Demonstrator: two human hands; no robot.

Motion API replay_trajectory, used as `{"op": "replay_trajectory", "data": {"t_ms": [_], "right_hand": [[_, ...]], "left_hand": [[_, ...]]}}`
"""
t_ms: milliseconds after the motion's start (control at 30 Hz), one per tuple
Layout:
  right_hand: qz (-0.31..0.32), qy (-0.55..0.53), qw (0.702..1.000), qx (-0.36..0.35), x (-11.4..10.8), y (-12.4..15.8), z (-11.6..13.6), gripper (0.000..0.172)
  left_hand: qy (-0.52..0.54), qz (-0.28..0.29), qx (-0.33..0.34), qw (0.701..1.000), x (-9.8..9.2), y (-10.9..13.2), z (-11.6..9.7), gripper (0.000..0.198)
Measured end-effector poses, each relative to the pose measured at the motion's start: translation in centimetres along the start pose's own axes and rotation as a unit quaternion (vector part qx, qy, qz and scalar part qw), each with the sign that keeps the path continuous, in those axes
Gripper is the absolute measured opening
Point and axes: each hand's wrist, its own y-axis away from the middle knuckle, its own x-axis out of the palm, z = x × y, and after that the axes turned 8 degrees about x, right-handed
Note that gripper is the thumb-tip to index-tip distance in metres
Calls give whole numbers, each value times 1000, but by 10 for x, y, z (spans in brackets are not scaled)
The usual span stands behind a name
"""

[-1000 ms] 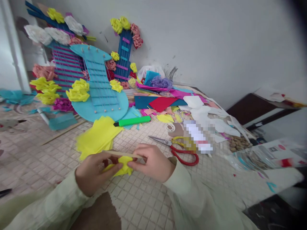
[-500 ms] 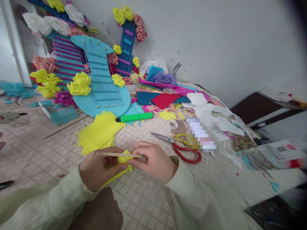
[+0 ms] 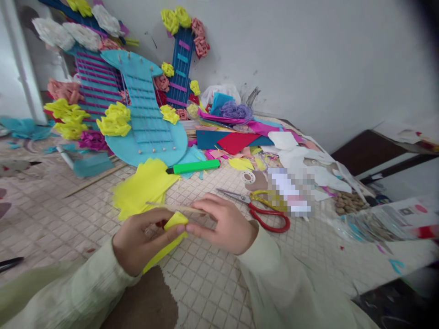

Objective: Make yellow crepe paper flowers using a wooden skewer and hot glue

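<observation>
My left hand pinches a folded strip of yellow crepe paper, whose tail hangs down below the fingers. A thin wooden stick lies between the fingers of my right hand, pointing left above the paper. The right thumb reaches to the paper's right end, close to the left thumb. Just beyond the hands lies a stack of yellow paper sheets. A green marker rests behind it. Right of my right hand are scissors with red handles.
Paper-decorated string instruments, one light blue and one dark blue, lean along the wall. Purple yarn, a red sheet and white scraps lie at the back. A wooden stick lies left; peanuts are at right.
The wooden stick has lifted off the yellow paper and shifted up and away. My right fingers have risen a little; the left hand keeps its pinch on the paper.
</observation>
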Motion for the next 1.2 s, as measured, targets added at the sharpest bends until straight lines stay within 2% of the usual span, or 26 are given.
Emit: {"op": "replay_trajectory", "data": {"t_ms": [100,200,333,500,667,800,967,1200], "right_hand": [[10,17,1000,-19,-8,0,1,34],[26,38,998,-46,-11,1,3,41],[18,101,994,-36,-9,1,4,44],[-10,112,993,-42,-8,1,3,40],[-44,112,991,-56,-7,2,1,34],[-97,108,983,-114,-6,2,2,21],[-99,109,975,-167,-3,4,7,20],[-127,97,972,-173,4,5,10,18]], "left_hand": [[-9,-25,-4,1000,-2,0,3,17],[18,-17,17,1000,-4,-1,3,16],[61,-23,35,997,-4,-1,-1,11],[28,16,-8,999,-6,1,-4,12],[-52,34,43,997,-9,1,-8,17],[-80,21,95,992,-9,3,-9,17],[-93,41,100,990,-8,5,-7,21],[-102,37,119,987,-8,5,-5,20]]}}
